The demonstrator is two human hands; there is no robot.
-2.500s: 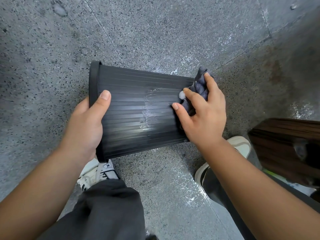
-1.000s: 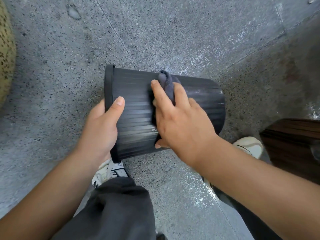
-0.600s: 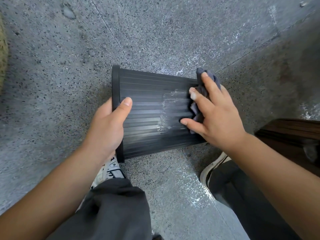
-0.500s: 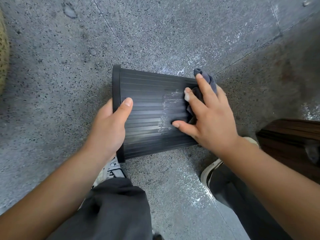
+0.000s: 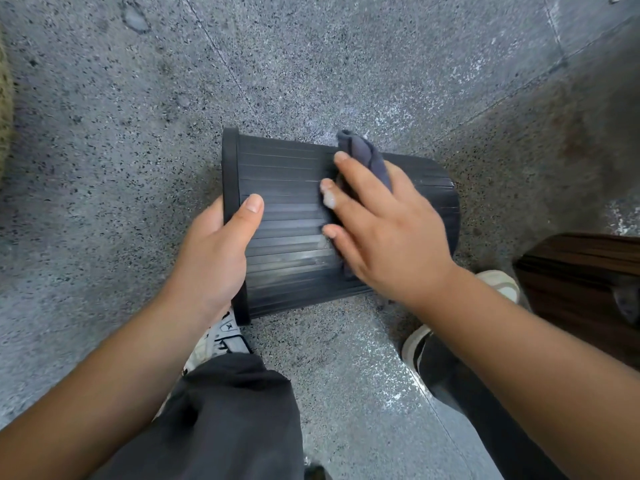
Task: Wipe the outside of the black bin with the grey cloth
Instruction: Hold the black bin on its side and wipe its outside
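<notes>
The black bin [image 5: 287, 230] lies on its side on the speckled floor [image 5: 104, 133], rim to the left, base to the right. My left hand [image 5: 214, 258] is closed on the rim, thumb over the ribbed wall. My right hand [image 5: 384, 233] presses the grey cloth [image 5: 363, 154] flat against the mid-wall, fingers spread, a fold protruding at the far side. Recommendation: stroke along the ribs, not across; keep pressure even; turn the bin by the rim to expose unwiped sections.

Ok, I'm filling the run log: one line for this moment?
phase: wiping | black bin: on its side | left hand: grips rim | right hand: presses grey cloth on wall
</notes>
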